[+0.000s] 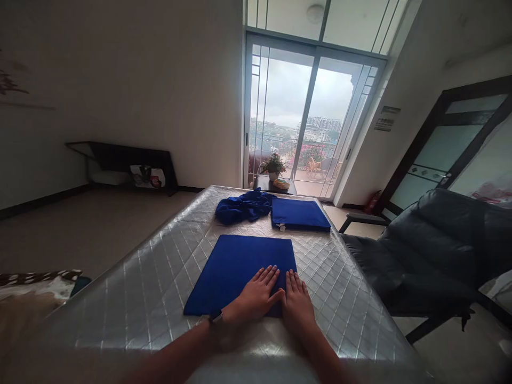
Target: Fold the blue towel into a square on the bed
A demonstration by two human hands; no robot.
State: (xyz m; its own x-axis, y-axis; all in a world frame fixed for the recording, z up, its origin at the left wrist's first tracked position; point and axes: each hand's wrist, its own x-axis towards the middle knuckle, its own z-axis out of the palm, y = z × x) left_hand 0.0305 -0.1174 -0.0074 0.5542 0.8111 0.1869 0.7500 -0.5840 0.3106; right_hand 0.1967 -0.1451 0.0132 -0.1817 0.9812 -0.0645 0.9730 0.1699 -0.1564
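A flat blue folded cloth [236, 272] lies in front of me on the silver quilted table cover. My left hand [259, 292] rests palm down on its right part, fingers stretched out. Beside it, my right hand [296, 304] lies flat along the cloth's right edge, its fingers straight, the two thumbs close together. Farther back sits a stack of folded blue cloth [300, 214] with a small white tag at its front edge. Left of that stack is a crumpled heap of blue cloth [242, 207].
The silver-covered table [148, 277] fills the middle. A black armchair [412, 250] stands close on the right. Beyond the far edge are a potted plant [274, 166] and a sliding glass door [280, 106]. A dark folded frame [132, 162] leans by the left wall.
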